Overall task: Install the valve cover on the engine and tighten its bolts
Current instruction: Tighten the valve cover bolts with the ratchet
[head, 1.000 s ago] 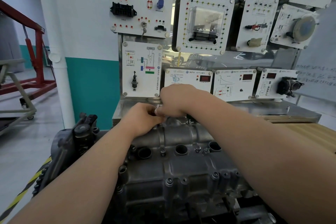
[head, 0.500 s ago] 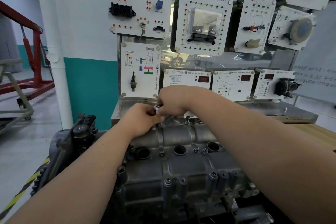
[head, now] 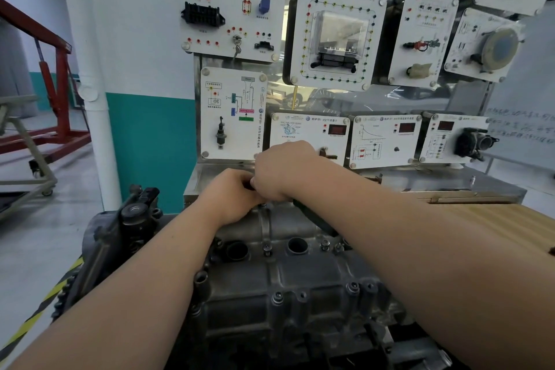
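Bolt-tightening seemed underway at the far edge of the valve cover [head: 288,219] — right hand [head: 282,171] gripped a dark-handled tool [head: 315,219], left hand [head: 231,192] fingers curled at its head, hold unclear; next, steady turning.

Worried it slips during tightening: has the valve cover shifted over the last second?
No: the valve cover sits just where it was against the display board behind it.

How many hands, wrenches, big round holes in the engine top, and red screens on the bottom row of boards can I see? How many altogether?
Hands: 2
Wrench: 1
Big round holes: 2
Red screens, bottom row: 3
Total: 8
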### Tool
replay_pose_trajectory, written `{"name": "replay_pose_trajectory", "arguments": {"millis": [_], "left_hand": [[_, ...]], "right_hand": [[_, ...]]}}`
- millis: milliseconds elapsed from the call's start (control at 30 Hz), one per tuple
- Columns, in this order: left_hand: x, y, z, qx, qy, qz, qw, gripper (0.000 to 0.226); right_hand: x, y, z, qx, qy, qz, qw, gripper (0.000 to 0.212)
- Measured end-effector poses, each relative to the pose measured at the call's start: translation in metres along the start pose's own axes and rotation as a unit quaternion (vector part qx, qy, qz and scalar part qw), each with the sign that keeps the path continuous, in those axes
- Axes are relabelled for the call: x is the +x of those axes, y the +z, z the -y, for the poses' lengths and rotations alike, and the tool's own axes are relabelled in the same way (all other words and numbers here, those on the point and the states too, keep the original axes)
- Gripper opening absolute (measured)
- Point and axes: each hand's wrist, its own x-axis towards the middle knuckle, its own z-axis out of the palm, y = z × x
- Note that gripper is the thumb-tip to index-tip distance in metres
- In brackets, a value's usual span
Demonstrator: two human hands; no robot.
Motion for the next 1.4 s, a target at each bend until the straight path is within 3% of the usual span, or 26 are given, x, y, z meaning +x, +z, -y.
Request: {"name": "replay_pose_trajectory", "arguments": {"millis": [100, 200, 300, 433, 600, 1000, 1167, 1400], "left_hand": [[0.000, 0.000, 0.001, -0.008, 0.008, 0.006, 1.000, 0.020], [-0.001, 0.000, 0.001, -0.024, 0.010, 0.018, 0.999, 0.013], [0.000, -0.001, 0.001, -0.042, 0.006, 0.016, 0.999, 0.018], [0.000, -0.001, 0.000, -0.028, -0.005, 0.021, 0.999, 0.013], [-0.001, 0.000, -0.001, -0.013, -0.011, 0.016, 1.000, 0.010], [-0.001, -0.001, -0.001, -0.003, -0.014, 0.014, 1.000, 0.013], [0.000, 0.000, 0.001, -0.012, -0.011, 0.014, 1.000, 0.012], [0.001, 0.000, 0.001, -0.007, -0.007, 0.009, 1.000, 0.015]], "right_hand": [[0.000, -0.004, -0.003, 0.024, -0.024, 0.027, 0.999, 0.018], [-0.002, -0.009, -0.016, 0.066, -0.081, 0.075, 0.992, 0.029], [-0.001, -0.008, -0.021, 0.064, -0.099, 0.073, 0.990, 0.023], [0.003, -0.006, -0.017, 0.043, -0.094, 0.060, 0.993, 0.020], [0.001, -0.006, -0.021, 0.037, -0.051, 0.016, 0.998, 0.037], [0.003, -0.005, -0.015, 0.011, -0.045, -0.015, 0.999, 0.021], [0.003, -0.002, -0.019, 0.020, -0.041, -0.020, 0.999, 0.033], [0.003, 0.001, -0.019, 0.034, -0.032, -0.026, 0.999, 0.034]]}}
